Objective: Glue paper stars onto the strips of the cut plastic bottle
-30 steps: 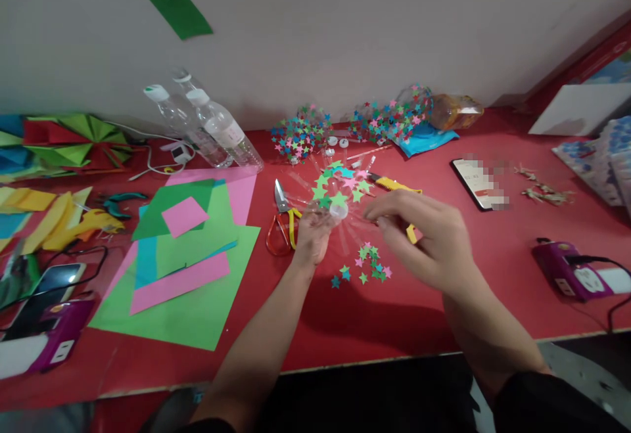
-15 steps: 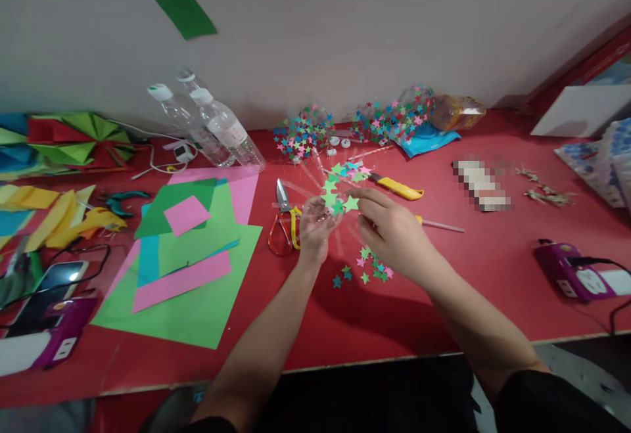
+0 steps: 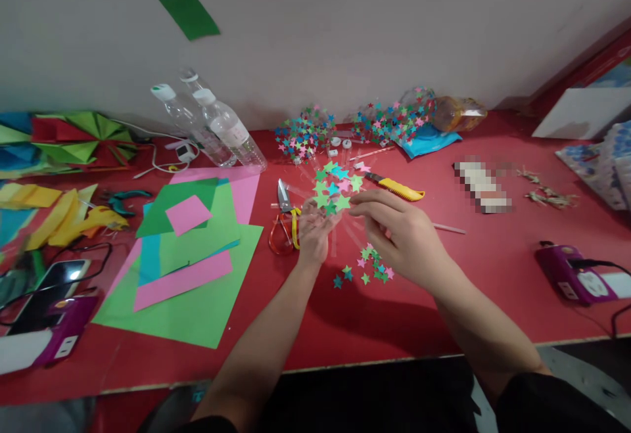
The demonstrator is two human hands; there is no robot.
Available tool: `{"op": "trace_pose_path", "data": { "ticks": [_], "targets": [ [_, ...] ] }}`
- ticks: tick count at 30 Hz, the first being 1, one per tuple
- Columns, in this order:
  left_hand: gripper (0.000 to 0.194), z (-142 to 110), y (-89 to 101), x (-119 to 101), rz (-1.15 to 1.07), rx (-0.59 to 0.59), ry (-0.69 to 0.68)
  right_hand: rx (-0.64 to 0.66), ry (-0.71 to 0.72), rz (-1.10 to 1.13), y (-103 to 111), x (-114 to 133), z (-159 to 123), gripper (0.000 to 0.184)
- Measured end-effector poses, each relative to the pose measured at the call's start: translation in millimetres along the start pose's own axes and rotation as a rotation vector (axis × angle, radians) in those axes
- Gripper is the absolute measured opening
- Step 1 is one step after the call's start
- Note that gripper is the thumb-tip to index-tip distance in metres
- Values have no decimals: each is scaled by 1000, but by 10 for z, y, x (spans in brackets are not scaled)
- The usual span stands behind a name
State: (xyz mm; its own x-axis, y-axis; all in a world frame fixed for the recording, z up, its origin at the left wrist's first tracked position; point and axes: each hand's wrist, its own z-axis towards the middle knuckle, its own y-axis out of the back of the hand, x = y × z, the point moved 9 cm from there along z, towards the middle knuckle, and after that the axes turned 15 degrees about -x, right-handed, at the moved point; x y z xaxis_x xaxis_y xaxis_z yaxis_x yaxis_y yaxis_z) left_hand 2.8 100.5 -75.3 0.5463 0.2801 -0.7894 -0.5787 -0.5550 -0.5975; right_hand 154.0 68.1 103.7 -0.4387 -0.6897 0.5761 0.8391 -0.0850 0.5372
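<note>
My left hand [image 3: 314, 232] is closed around a clear plastic piece cut into spreading strips [image 3: 340, 228], which looks like a cut bottle. Green, blue and pink paper stars [image 3: 331, 188] sit on its strips. Close to the right side of these stars is my right hand [image 3: 397, 229], its fingers curled and tips drawn together beside a light green star; whatever lies between them is too small to make out. Loose paper stars [image 3: 366, 264] lie on the red table below the hands. Scissors with red and yellow handles [image 3: 287, 223] rest left of my left hand.
Behind the hands lie a yellow utility knife [image 3: 397, 187] and two star-covered clear pieces [image 3: 305, 134] [image 3: 394, 117]. Clear bottles [image 3: 229, 134] lean by the wall. Coloured paper sheets [image 3: 197, 315] spread to the left. A phone [image 3: 483, 186] and purple power socket [image 3: 574, 272] lie right.
My right hand has moved left and in to the stars on the plastic piece. The piece has turned in my left hand, and its white round end no longer shows.
</note>
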Motion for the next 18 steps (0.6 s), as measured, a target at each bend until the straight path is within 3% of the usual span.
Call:
{"op": "trace_pose_path", "data": {
  "ticks": [4, 10, 15, 18],
  "targets": [
    [46, 77, 123, 66, -13, -37, -13, -73, 14, 13, 211, 77, 19, 25],
    [48, 142, 144, 88, 36, 29, 1, -311, -24, -50, 592, -5, 69, 28],
    [46, 137, 66, 25, 35, 101, 19, -380, -110, -174, 601, -424, 141, 25],
    [44, 155, 96, 48, 1, 101, 63, -335, -269, -181, 441, -817, 166, 14]
  ]
}}
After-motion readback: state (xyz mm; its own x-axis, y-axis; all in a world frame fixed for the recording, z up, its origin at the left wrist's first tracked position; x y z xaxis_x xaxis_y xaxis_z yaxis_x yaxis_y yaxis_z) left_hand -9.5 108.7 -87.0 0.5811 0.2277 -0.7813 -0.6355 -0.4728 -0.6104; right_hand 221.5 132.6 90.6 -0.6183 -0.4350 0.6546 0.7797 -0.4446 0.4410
